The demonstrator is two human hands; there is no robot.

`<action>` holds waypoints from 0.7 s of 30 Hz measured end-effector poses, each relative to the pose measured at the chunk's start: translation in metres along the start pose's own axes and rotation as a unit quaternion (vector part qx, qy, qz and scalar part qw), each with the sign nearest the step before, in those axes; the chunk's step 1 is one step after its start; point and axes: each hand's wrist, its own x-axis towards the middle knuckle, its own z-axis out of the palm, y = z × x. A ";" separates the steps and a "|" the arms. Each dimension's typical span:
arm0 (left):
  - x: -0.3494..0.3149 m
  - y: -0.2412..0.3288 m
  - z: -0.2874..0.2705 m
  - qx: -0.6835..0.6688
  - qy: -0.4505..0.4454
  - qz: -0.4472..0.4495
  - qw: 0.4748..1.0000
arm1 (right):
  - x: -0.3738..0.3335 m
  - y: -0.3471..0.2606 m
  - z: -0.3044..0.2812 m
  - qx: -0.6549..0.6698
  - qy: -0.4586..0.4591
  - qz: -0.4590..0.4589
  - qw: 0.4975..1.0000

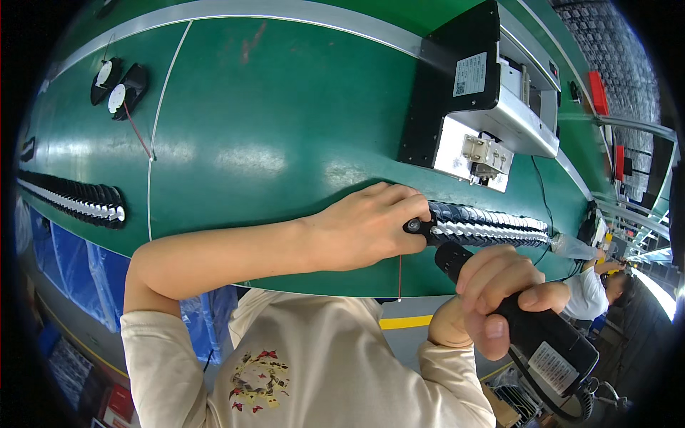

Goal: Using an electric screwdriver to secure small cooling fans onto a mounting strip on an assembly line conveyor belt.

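Note:
My left hand [374, 225] is closed around a black part [421, 227] with a small round boss at its tip; most of it is hidden under my fingers. A thin red wire [400, 274] hangs below that hand toward the table's edge. Right beside it lies a long row of nested black-and-silver parts [492, 227]. My right hand [503, 292] grips a black corded electric screwdriver [546, 346]. The tool's nose points up and left, close to the held part and the near end of the row; I cannot tell whether it touches.
A black-and-silver bench machine [471, 107] stands beyond the row. Two black oval pieces [128, 89] with white discs lie far left, one trailing a red wire. Another nested row [71, 200] lies at the left edge of the green table [285, 128]. A co-worker [589, 292] is at far right.

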 end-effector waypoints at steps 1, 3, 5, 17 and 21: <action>-0.001 0.000 0.001 -0.003 0.002 -0.003 1.000 | -0.001 0.004 0.003 -0.002 0.006 -0.016 1.000; 0.000 0.001 0.000 -0.008 0.001 -0.007 1.000 | 0.001 0.004 0.004 -0.001 -0.005 -0.014 1.000; 0.001 0.003 -0.003 -0.009 -0.004 -0.007 1.000 | 0.002 0.003 0.003 -0.001 -0.016 -0.007 1.000; 0.007 0.017 -0.034 -0.058 0.001 -0.043 0.997 | 0.023 -0.022 -0.043 0.155 0.118 -0.093 0.976; 0.001 0.018 -0.098 0.002 -0.148 -0.115 0.982 | 0.018 -0.017 -0.050 0.163 0.146 -0.083 0.972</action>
